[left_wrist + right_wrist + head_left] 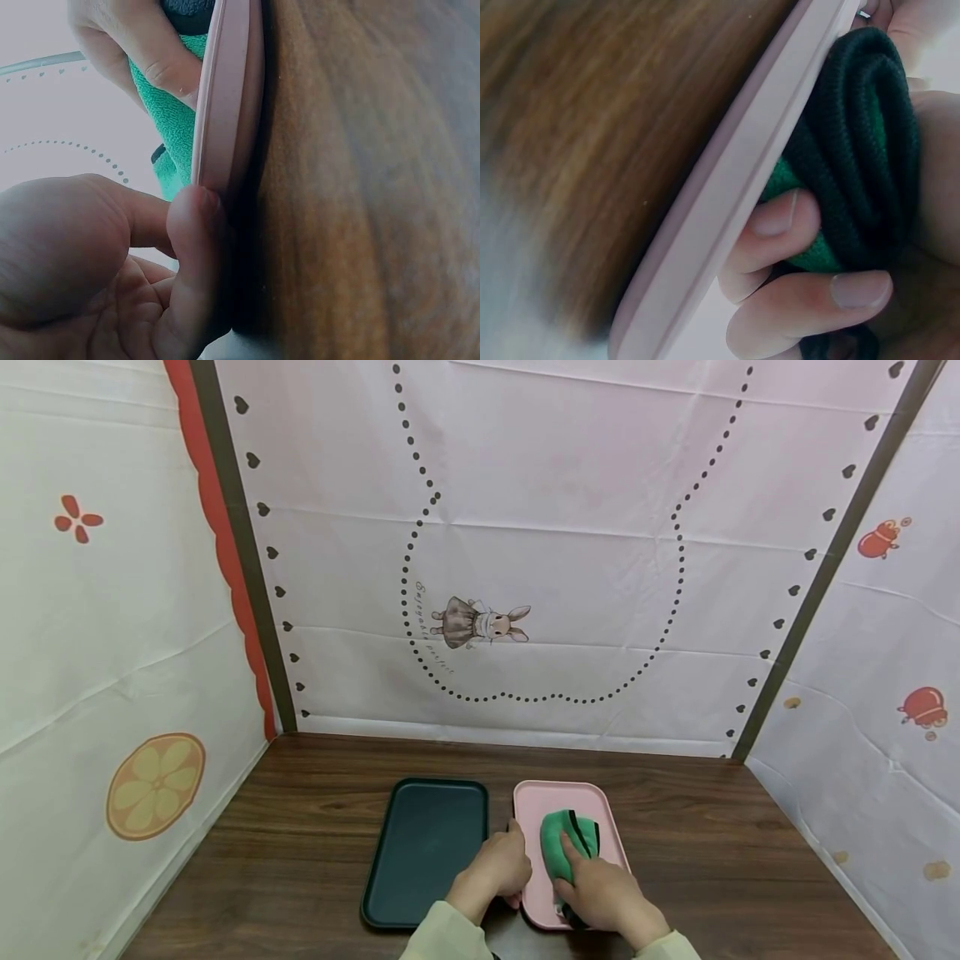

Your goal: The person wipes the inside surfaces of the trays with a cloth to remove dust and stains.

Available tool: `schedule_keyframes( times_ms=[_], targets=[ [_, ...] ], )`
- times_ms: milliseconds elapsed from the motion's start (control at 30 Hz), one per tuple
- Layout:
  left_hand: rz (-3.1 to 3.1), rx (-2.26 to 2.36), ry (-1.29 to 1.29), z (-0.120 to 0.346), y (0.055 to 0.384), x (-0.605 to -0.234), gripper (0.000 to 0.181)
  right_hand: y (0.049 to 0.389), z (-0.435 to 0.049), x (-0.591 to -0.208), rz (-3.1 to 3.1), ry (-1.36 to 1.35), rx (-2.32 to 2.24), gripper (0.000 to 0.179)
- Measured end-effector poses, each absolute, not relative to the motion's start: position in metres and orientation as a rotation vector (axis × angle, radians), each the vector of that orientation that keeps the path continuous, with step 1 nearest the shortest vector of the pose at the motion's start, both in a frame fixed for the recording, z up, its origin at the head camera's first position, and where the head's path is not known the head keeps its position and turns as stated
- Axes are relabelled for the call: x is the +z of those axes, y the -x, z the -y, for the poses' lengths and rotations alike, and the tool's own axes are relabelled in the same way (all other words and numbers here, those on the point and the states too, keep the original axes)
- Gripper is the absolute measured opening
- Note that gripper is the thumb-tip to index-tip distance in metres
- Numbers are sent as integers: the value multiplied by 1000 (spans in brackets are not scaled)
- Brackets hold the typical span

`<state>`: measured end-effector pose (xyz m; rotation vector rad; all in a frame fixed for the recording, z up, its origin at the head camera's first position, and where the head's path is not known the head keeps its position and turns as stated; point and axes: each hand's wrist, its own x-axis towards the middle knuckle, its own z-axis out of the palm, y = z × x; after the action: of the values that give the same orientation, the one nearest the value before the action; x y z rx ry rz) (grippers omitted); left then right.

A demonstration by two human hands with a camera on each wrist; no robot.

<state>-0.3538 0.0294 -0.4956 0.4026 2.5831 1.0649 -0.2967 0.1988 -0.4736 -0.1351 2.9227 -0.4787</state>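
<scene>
A pink tray lies on the wooden table, with a folded green cloth with black edging on it. My right hand grips the cloth, index finger stretched over its top. In the right wrist view, fingertips curl round the cloth's dark folded edge close to the tray's rim. My left hand holds the tray's left edge. The left wrist view has its thumb and fingers right at the tray's rim, the cloth showing behind it.
A dark green tray lies just left of the left hand. The brown wooden table extends to both sides. White printed cloth walls stand at the back, left and right.
</scene>
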Motion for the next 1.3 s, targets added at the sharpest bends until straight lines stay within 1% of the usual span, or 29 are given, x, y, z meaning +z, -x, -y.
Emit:
schedule_keyframes(
  times_ms=[333, 733, 1300],
  targets=[
    [-2581, 1074, -429, -28, 353, -495, 66, 296, -192, -474, -2933, 177, -510, 74],
    [-2559, 1075, -395, -29, 353, -495, 68, 298, -183, -476, -2942, 167, -482, 75],
    [-2583, 1055, -413, -29, 354, -494, 71, 303, -173, -478, -2933, 149, -449, 75]
  ],
)
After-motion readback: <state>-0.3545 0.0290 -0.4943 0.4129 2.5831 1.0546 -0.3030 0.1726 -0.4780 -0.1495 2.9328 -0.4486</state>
